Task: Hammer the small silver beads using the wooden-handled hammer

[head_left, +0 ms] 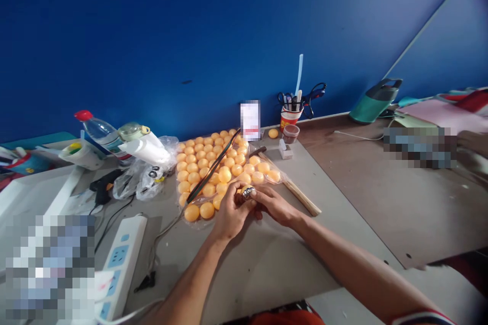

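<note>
Both hands meet at the middle of the grey table, just in front of a clear plastic bag of orange balls point(192, 177). My left hand point(233, 210) is closed round the left side of a small shiny silver piece point(247, 192). From the right, my right hand point(272, 203) pinches the same piece with thumb and fingers. A bit of yellow-orange shows behind the silver piece; what it belongs to is partly hidden by the fingers. A dark flat strip point(213, 167) lies across the bagged balls.
A hammer's wooden handle point(301, 197) lies right of the balls. Behind stand a red-white cup point(290, 118) with pens and a small clear tub point(291, 133). At left are a power strip point(124, 259), glue gun point(103, 188) and bottle point(101, 132). Another person's hand shows far right.
</note>
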`<control>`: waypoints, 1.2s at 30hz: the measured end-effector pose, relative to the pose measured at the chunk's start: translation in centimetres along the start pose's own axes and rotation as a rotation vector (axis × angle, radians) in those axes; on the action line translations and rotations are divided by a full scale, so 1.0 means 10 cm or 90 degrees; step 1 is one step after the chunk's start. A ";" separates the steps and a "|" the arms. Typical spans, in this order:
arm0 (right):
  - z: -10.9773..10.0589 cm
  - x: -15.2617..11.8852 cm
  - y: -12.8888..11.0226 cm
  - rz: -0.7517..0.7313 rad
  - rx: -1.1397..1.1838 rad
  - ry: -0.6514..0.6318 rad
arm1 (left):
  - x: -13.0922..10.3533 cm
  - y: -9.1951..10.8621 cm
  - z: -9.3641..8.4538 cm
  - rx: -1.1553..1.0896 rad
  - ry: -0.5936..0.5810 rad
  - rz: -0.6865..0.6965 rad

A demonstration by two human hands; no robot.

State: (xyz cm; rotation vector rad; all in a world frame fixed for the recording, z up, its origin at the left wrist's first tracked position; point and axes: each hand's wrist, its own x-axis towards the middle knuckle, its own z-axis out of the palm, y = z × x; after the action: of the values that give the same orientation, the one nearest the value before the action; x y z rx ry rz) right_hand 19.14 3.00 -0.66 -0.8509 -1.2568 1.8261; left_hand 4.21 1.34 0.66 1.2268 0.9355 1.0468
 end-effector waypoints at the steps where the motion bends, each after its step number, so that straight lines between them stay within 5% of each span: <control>1: 0.00 0.00 0.00 0.003 -0.001 0.001 | 0.00 0.00 0.00 0.013 0.005 0.001; 15: -0.01 0.01 0.01 0.000 -0.013 -0.015 | -0.05 -0.02 -0.04 0.209 0.054 0.083; 28: -0.01 0.04 0.03 -0.019 0.057 -0.025 | 0.00 -0.01 -0.02 -0.028 0.064 0.042; 36: -0.01 0.03 0.01 -0.010 0.084 -0.012 | -0.02 0.01 -0.02 -0.036 0.049 0.037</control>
State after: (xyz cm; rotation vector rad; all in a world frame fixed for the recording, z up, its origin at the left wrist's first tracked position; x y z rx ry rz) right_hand 19.04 3.31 -0.82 -0.7503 -1.1373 1.8860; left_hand 3.96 1.18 0.77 1.1792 0.9279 1.1662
